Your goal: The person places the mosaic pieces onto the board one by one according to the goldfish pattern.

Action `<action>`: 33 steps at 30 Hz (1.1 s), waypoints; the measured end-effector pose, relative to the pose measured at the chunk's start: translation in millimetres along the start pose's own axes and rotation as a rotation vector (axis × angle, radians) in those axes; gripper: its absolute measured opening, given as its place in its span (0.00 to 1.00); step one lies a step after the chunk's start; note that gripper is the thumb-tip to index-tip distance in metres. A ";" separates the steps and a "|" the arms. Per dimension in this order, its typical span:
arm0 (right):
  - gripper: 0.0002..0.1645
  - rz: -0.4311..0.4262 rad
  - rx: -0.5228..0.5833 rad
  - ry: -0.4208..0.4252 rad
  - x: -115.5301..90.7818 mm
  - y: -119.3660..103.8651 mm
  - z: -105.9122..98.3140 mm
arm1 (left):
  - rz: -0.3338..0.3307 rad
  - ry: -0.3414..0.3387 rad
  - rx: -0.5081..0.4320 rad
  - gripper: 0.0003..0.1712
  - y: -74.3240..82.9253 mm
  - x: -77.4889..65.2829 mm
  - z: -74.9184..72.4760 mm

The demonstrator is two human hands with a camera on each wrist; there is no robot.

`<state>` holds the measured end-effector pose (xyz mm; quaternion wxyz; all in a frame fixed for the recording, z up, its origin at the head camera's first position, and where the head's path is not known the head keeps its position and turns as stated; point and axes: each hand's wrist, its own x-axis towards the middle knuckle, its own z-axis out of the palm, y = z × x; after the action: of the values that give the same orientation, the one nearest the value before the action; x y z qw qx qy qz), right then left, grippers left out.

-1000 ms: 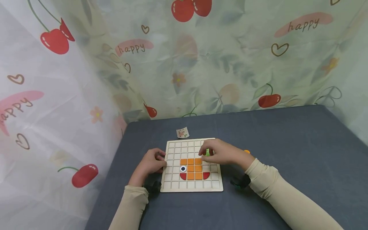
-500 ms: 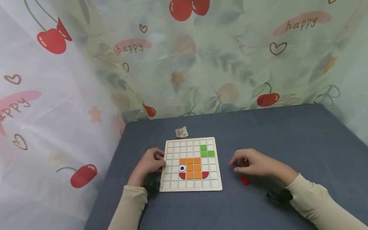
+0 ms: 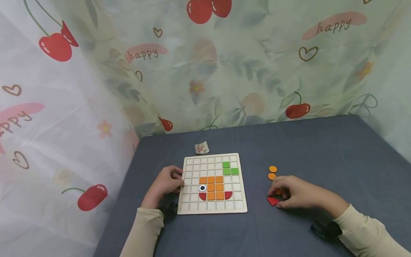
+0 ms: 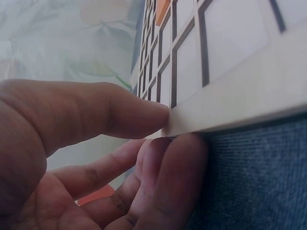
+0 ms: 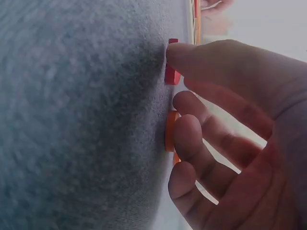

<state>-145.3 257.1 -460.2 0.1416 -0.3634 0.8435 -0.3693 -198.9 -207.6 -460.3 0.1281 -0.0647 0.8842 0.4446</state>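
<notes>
My left hand (image 3: 165, 181) holds the left edge of a pale wooden grid board (image 3: 188, 206), thumb on top and finger against its side in the left wrist view. On the board lie several orange square tiles (image 3: 211, 187), an eye disc (image 3: 202, 188), two red rounded tiles (image 3: 228, 195) and three green square tiles (image 3: 226, 171). To the right of the board, my right hand (image 3: 297, 192) pinches a small red tile (image 3: 273, 201) at the tabletop, its thumb over the tile (image 5: 172, 76) in the right wrist view. Its other fingers hover beside an orange disc (image 5: 170, 132).
Two orange discs (image 3: 273, 169) lie just beyond the right hand, and more orange shows under its fingers. A small patterned card (image 3: 202, 147) sits behind the board. The table has a dark grey cloth (image 3: 314, 150), with a printed curtain (image 3: 237, 78) behind.
The right hand has left the green tiles on the board and moved right and down to the red tile, uncovering the orange discs. The left hand stays at the board's edge.
</notes>
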 end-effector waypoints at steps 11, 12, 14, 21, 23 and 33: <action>0.11 -0.003 -0.148 0.019 1.0 -9.9 4.3 | 0.003 -0.011 -0.012 0.23 -4.1 1.9 0.7; 0.11 -0.006 -0.154 0.021 1.3 -10.4 4.6 | 0.003 -0.010 -0.013 0.23 -3.9 2.0 0.7; 0.12 0.005 -0.161 0.019 1.8 -11.2 5.0 | 0.001 -0.007 -0.017 0.23 -3.5 2.5 0.8; 0.10 0.017 -0.155 -0.009 4.7 -12.6 4.0 | 0.004 0.005 -0.013 0.23 0.6 0.7 -0.4; 0.10 0.010 -0.153 -0.012 6.2 -12.5 3.9 | 0.004 0.004 -0.013 0.23 2.0 -0.1 -0.6; 0.10 -0.046 -0.144 0.003 22.3 -14.6 5.0 | 0.003 0.005 -0.006 0.22 3.0 -2.5 -0.2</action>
<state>-150.8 231.7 -452.4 0.1052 -0.3915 0.8594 -0.3116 -197.2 -206.0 -457.1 0.1249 -0.0647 0.8833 0.4471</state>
